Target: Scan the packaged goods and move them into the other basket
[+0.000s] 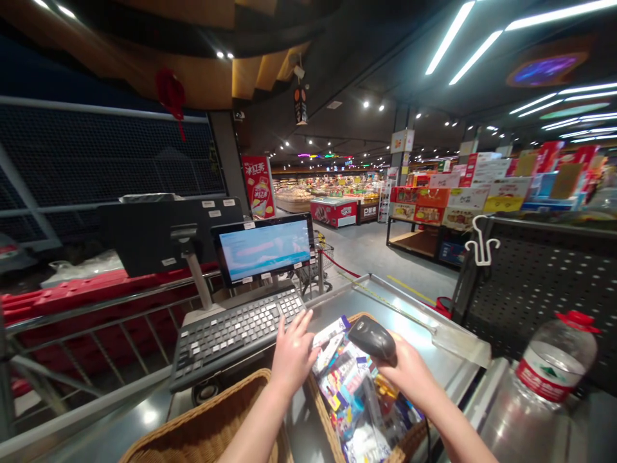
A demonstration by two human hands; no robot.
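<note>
Handheld barcode scanner, black, sits in the right hand, whose fingers wrap closed around it, just above a wicker basket packed with brightly printed packets. The left hand is open, palm down with fingers spread, and has hold of nothing; it lies just beside a white packet at the top of the pile and near a black keyboard. The basket stands on a steel checkout counter. Beyond the keyboard, a till screen stands on its mount, and a second wicker basket sits at lower left, under the left forearm. A clear water bottle with a red cap stands at right, and stacked gift boxes fill a shop display further off.
</note>
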